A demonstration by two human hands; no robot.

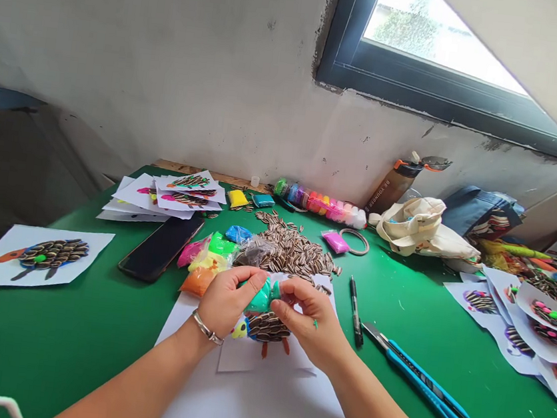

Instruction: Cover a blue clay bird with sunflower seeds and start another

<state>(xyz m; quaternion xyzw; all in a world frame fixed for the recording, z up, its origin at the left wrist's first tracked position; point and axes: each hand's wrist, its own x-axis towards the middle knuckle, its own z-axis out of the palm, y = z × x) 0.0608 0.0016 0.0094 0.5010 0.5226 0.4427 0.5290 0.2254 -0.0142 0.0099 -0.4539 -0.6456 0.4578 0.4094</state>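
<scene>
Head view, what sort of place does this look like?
Probably an indoor craft workspace: the green table holds a heap of striped sunflower seeds, bags of coloured clay-like material and a seed-covered animal picture.

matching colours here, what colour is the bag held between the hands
The bag is bluish green; it shows best in the head view.

Scuffed wht wall (198, 72); dk-framed window (428, 41) up R; grn table (415, 288) below.

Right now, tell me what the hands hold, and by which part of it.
A teal bag: the left hand grips its left side, the right hand its right end.
</scene>
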